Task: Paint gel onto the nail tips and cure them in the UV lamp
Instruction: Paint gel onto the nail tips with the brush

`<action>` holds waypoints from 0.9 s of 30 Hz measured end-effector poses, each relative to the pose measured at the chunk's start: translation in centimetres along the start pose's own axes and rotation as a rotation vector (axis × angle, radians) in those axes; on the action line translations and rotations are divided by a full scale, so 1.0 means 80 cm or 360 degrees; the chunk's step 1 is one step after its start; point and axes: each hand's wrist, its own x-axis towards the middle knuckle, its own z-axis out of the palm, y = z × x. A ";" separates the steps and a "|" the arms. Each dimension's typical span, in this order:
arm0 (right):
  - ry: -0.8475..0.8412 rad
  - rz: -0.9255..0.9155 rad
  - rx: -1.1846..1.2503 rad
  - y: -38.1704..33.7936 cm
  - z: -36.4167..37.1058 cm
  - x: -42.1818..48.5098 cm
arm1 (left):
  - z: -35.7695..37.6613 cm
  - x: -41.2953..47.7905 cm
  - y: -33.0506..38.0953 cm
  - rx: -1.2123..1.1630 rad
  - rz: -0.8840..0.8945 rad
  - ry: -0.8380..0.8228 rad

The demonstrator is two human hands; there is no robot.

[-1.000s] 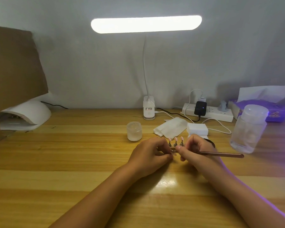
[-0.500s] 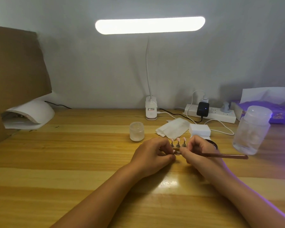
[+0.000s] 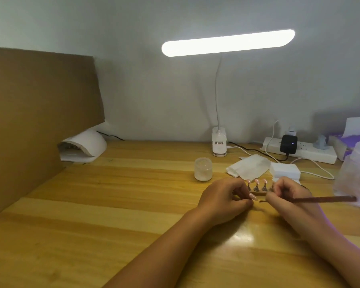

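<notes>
My left hand (image 3: 222, 199) pinches a small pale nail tip (image 3: 315, 196) between thumb and fingers just above the wooden desk. My right hand (image 3: 290, 196) grips a thin brown brush (image 3: 320, 199) like a pen, its bristle end (image 3: 261, 201) a short gap to the right of the held tip. Behind both hands stands a row of pink nail tips on small stands (image 3: 257, 185). A white UV lamp (image 3: 85, 145) sits at the far left by the cardboard. A small frosted gel jar (image 3: 203, 169) stands left of the stands.
A brown cardboard panel (image 3: 35, 113) walls off the left. At the back are a desk lamp (image 3: 219, 145), a power strip (image 3: 299, 151) with cables, folded wipes (image 3: 248, 168), a white pad block (image 3: 284, 170) and a frosted plastic bottle (image 3: 355, 175) at right.
The view has swung left and closer. The brush tip has drawn slightly back from the nail tip in my left hand; both hands stay in front of the stands.
</notes>
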 end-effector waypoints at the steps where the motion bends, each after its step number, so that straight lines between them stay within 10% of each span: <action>1: 0.0024 0.0008 0.0040 0.000 -0.001 -0.001 | 0.001 0.000 0.000 -0.0014 -0.0006 0.0007; 27: -0.0039 0.0032 0.0114 -0.002 0.000 0.001 | 0.002 0.003 -0.007 0.0004 0.0044 0.0013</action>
